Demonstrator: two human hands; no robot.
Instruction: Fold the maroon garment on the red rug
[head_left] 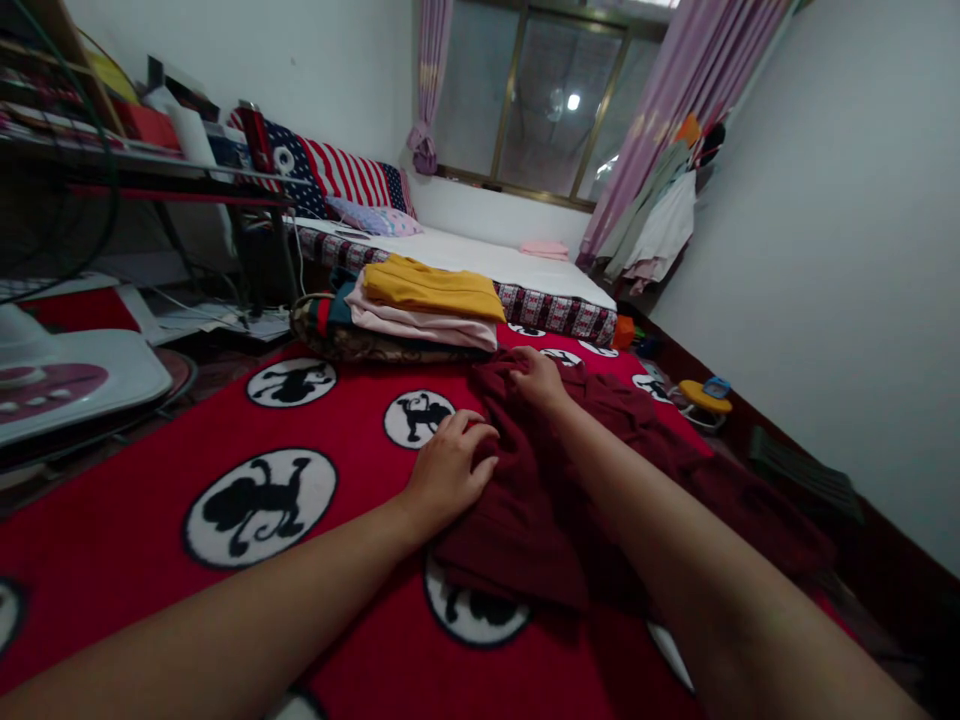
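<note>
A dark maroon garment [525,520] lies spread and wrinkled on a red blanket with black monkey figures in white circles [360,600]. At the garment's left edge rests my left hand [450,465], its fingers loosely curved and apart from the thumb, touching the cloth. My right hand [540,380] is farther forward, at the garment's far edge, with fingers and thumb closed on the fabric. Just beyond the hands sits a stack of folded clothes, with a mustard yellow one [435,285] on top, a pale pink one [420,325] below and a patterned one [352,340] at the bottom.
A white-topped bed [472,245] with pillows stands under the window. To the left is a cluttered desk [165,165] and a white plastic seat [82,375]. Clothes [664,230] hang by the right wall, near a small yellow stool [705,397].
</note>
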